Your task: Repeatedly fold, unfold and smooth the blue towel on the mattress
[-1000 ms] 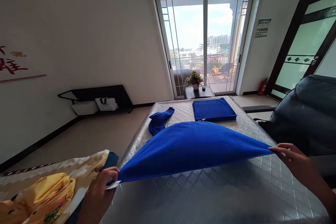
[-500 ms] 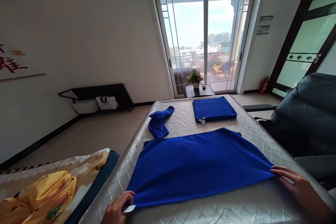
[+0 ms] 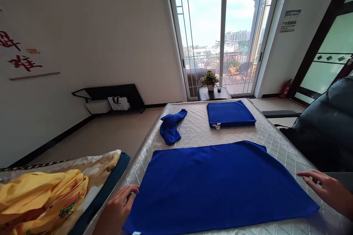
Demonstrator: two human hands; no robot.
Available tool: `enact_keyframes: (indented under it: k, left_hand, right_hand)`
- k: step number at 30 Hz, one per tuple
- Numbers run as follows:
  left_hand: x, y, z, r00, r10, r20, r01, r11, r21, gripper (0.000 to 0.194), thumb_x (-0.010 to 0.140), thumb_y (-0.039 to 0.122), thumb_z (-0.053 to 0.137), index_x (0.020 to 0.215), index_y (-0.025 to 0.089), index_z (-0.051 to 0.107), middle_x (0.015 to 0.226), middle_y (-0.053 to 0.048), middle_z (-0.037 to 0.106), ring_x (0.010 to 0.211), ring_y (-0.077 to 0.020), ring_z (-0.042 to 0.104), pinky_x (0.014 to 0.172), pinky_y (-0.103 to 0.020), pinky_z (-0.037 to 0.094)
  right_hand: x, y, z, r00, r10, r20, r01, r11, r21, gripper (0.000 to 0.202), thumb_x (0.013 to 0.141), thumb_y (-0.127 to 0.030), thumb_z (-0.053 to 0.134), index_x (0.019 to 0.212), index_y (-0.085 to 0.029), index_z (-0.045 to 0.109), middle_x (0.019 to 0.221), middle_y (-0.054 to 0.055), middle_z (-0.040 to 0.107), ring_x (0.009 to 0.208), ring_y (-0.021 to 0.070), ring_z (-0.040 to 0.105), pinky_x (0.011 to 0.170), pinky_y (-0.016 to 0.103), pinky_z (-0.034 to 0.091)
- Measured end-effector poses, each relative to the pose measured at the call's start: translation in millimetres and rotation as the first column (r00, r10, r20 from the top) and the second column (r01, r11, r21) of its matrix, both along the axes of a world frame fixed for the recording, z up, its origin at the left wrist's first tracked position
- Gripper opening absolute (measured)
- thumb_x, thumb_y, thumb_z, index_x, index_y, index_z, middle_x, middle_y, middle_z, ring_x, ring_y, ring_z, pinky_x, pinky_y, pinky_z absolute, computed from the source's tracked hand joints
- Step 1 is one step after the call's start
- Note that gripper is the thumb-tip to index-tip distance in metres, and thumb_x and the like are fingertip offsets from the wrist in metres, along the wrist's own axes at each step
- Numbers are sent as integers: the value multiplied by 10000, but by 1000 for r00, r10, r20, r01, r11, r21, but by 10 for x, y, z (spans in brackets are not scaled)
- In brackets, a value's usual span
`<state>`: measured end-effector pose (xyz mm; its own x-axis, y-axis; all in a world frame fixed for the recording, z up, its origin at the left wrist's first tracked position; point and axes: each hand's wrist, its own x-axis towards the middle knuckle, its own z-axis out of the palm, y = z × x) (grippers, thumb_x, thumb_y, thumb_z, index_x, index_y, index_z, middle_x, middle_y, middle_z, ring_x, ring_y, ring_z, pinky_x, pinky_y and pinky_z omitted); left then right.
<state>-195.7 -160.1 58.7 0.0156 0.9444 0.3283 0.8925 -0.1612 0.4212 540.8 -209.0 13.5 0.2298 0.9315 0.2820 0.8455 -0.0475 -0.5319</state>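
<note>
- Lying flat on the bed (image 3: 193, 132), the cloth (image 3: 220, 187) spans between both hands.
- Left hand (image 3: 118, 209) touches its edge, fingers loose.
- Right hand (image 3: 328, 189) hovers beside it, fingers spread, holding nothing.

Blue cloth's (image 3: 220, 187) near corner cut off

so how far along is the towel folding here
One folded blue towel already sits at the far end of the mattress. In hand: a large blue towel lies spread flat, the left hand at its near left edge, the right hand open just off its right edge. No fold in it shows. A crumpled blue towel lies untouched.
</note>
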Motion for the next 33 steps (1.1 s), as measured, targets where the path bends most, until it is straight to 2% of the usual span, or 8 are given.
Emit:
enact_keyframes:
  k: [4,9,15,20,23,26,29,33]
  left_hand:
    - [288,995,111,988,-125,-88,121,991,-55,324,959,341,429,1044,245,726,1140,-66,766,1104,-238,715,1049,-386,526]
    - [618,2276,-256,964,-130,-233,80,974,-213,525,984,456,493,1456,236,561,1530,-104,555,1401,-273,531,1172,-408,413]
    - [857,3213,-678,958,-30,-284,-33,976,-214,580,1035,431,432,1530,133,485,1651,-189,380,1527,-340,347,1238,-447,292]
    - [954,3835,-773,958,44,-285,-101,977,-188,569,1048,409,374,1554,161,454,1684,-161,324,1540,-357,307,1240,-498,265]
    - [985,4027,-762,959,68,-277,-119,978,-173,588,1037,468,385,1542,178,471,1671,-166,350,1519,-376,344,1219,-536,296]
    - [946,3950,-733,960,81,-269,-113,988,-104,609,1040,495,350,1540,166,461,1670,-168,345,1533,-367,308,1222,-528,288]
    - [770,3632,-700,962,63,-266,-64,998,2,549,1031,440,358,1462,149,534,1582,-172,456,1454,-333,426,1186,-470,356]
    - [367,3011,-661,953,-66,-297,45,996,-78,375,979,383,452,1179,210,718,1285,-111,666,1170,-296,633,1067,-428,472]
  right_hand:
    - [-168,885,234,990,97,-100,-113,978,-175,488,878,-610,521,1074,-267,807,1133,87,780,885,278,746,777,357,584]
    - [-435,1721,-140,999,-47,20,51,973,-226,502,832,-528,511,1137,-213,757,1121,140,754,1001,292,709,912,385,542]
    - [-357,1909,-664,996,-80,28,83,990,-116,520,896,-581,378,1031,-246,753,1072,120,725,1007,295,682,977,436,511]
    - [-297,1821,-589,998,-8,-59,-1,987,-160,516,875,-663,464,1036,-272,760,1081,96,733,976,280,692,901,383,536]
    - [-308,1751,-481,992,28,-122,-55,972,-227,505,854,-685,512,990,-269,765,1047,90,746,911,268,700,836,355,546]
    - [-314,1715,-432,990,19,-139,-53,968,-245,482,866,-675,502,932,-266,749,1007,86,759,902,276,707,835,365,542]
    - [-269,1723,-444,988,-26,-154,-10,974,-228,463,881,-670,483,965,-276,711,1004,77,772,950,292,718,846,378,537]
    - [-141,1771,-535,984,-57,-169,26,984,-177,441,891,-640,466,1036,-275,667,1025,82,778,975,296,726,886,396,528]
